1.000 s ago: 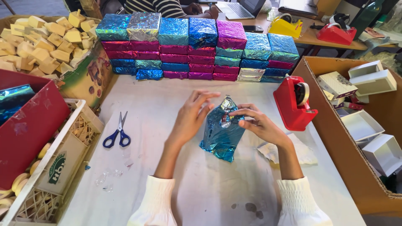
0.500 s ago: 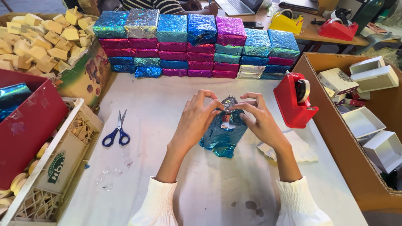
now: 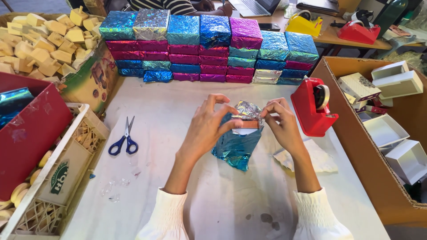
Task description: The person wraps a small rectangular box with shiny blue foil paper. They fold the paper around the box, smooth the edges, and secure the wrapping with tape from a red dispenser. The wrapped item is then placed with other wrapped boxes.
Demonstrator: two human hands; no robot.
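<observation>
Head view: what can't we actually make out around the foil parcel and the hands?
- Foil parcel: its contents, covered by blue foil; only a small bare patch shows at the top.
- Left hand: its fingertips on the parcel's far side, hidden by the hand itself.
- Right hand: whether it holds tape, too small to tell.
- Cardboard box: cut off by the right edge.

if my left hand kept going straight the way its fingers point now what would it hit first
Probably the right hand: the left hand points across the top of the blue foil-wrapped block toward it, with the red tape dispenser beyond. Depth is uncertain.
</observation>
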